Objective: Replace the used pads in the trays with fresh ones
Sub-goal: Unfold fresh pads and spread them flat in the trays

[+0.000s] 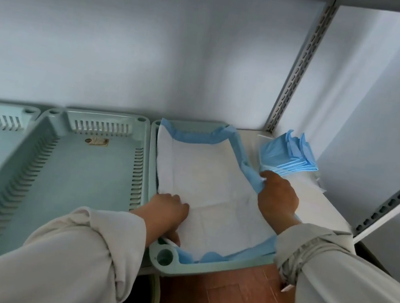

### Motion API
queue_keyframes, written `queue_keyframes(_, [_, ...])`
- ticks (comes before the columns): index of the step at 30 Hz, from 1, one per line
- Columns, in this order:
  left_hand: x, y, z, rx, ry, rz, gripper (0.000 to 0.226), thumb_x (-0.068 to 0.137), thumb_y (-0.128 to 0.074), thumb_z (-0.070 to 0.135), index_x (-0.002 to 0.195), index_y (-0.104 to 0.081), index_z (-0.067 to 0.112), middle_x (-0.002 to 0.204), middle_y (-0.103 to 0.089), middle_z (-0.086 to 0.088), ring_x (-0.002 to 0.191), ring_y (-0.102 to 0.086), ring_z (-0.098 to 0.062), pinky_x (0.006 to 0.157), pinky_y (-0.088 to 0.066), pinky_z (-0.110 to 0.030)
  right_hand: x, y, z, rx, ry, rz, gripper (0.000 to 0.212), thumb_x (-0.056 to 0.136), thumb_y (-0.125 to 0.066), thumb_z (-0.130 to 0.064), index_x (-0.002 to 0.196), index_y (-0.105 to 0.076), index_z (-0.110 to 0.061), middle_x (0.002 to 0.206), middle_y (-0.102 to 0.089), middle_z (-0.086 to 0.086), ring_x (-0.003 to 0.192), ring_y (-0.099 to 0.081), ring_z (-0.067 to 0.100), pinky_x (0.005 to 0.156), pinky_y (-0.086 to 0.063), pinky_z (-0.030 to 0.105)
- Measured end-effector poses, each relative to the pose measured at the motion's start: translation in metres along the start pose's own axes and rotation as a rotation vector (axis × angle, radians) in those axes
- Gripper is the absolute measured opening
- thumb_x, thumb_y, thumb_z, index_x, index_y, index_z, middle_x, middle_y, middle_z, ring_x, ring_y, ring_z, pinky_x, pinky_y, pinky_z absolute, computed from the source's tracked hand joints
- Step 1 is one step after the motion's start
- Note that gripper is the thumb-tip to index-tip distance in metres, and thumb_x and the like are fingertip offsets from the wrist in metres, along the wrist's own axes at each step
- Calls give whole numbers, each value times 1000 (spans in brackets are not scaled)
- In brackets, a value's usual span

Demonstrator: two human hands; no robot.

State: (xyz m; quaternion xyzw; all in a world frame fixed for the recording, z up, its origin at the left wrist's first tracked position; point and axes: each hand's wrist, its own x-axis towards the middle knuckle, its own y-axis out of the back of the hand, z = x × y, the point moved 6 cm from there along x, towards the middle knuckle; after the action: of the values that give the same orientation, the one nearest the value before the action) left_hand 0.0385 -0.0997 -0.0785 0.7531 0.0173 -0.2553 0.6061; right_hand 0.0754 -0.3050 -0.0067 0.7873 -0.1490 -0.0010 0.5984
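Beige sleeves [79, 245] filled the near edge, both arms reaching onto the shelf [321, 207]. Her left hand [167, 213] pressed down on the near-left part of the white pad [214, 187], fingers curled over its edge. That pad lay spread inside the right-hand tray [166, 257] — blue border riding up the walls. Her right hand [277, 193] pinched the blue border at the tray's right wall. A bare green tray [81, 166] sat just left; folded fresh pads [288, 156] were stacked to the right — near the shelf's upright.

White blue-edged pad [210, 189] lining right tray [171, 260]; middle tray [93, 155] bare.
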Motion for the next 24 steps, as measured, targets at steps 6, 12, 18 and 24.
queue_keyframes(6, [-1,2,1,34,36,45,85,71,-73,54,136,-37,15,123,-51,-10,108,-55,-26,88,-46,-37,-30,-27,-34,83,134,-165,21,90,-52,-23,108,-62,-25,112,-64,0,102,-62,21,87,-49,33])
queue_keyframes(12, [-13,20,22,-47,-10,31,64,78,-74,32,131,-41,14,121,-51,-10,105,-55,-25,80,-43,-32,-67,-65,-27,-140,142,-795,29,75,-75,-17,98,-59,-16,87,-65,3,86,-67,20,81,-55,34])
queue_keyframes(18, [-23,5,27,-153,16,-109,74,86,-67,26,143,-21,18,135,-45,-14,114,-54,-30,85,-45,-32,-74,-52,-15,-471,272,-650,31,87,-62,-14,117,-58,-9,121,-60,12,113,-57,29,96,-46,39])
queue_keyframes(24, [-15,-5,29,-138,16,-149,110,76,-71,48,150,9,36,148,-22,-14,123,-46,-35,101,-41,-41,-70,-45,-14,-633,241,-549,35,97,-40,-10,130,-52,-11,134,-52,10,124,-51,29,96,-43,40])
